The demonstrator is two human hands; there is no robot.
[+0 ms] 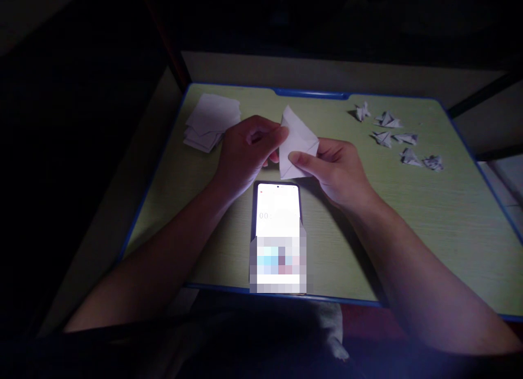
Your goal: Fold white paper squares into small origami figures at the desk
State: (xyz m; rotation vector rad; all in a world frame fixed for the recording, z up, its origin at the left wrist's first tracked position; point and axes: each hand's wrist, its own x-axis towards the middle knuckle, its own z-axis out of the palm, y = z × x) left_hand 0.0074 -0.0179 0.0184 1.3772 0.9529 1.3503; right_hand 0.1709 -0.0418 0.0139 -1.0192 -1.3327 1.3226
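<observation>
Left hand (244, 150) pinched folded paper (300, 139) by its left edge, so far as the gloom showed | right hand (341, 166) pinched its lower right | phone (281, 202) glowed nearby

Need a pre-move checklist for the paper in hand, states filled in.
1. Left hand on the held paper's left edge: ok.
2. Right hand gripping its lower right, thumb on top: ok.
3. Fold edges aligned underneath: cannot tell, underside hidden.
4. Paper stack squared up: not ok, sheets splayed.
5. Six folded pieces clear of both hands: ok.
6. Phone screen lit: ok.
</observation>
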